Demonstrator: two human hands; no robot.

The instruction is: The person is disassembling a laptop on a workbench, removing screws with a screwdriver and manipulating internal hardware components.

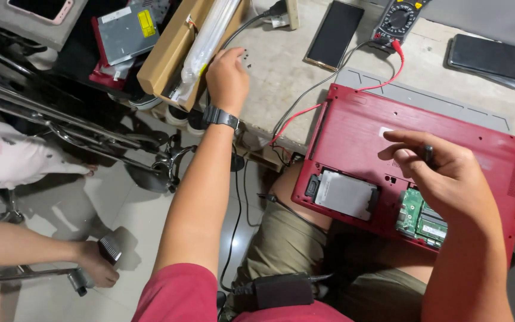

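So: your left hand (227, 74) is stretched out to the far left of the bench (281, 65), fingers curled down and closing on the small dark screws (246, 58) lying loose on the surface just beyond your fingertips. I can't tell if one is already pinched. The screws sit well apart from the red laptop (412, 155), which lies bottom-up on the near edge, long axis running left to right, its cover off over the silver drive (346, 194) and green board (421, 217). Your right hand (442, 173) hovers over the laptop base, loosely closed around a small dark tool (428, 154), likely a screwdriver. Left is clearly nearer the screws; right is nearer the open bay.
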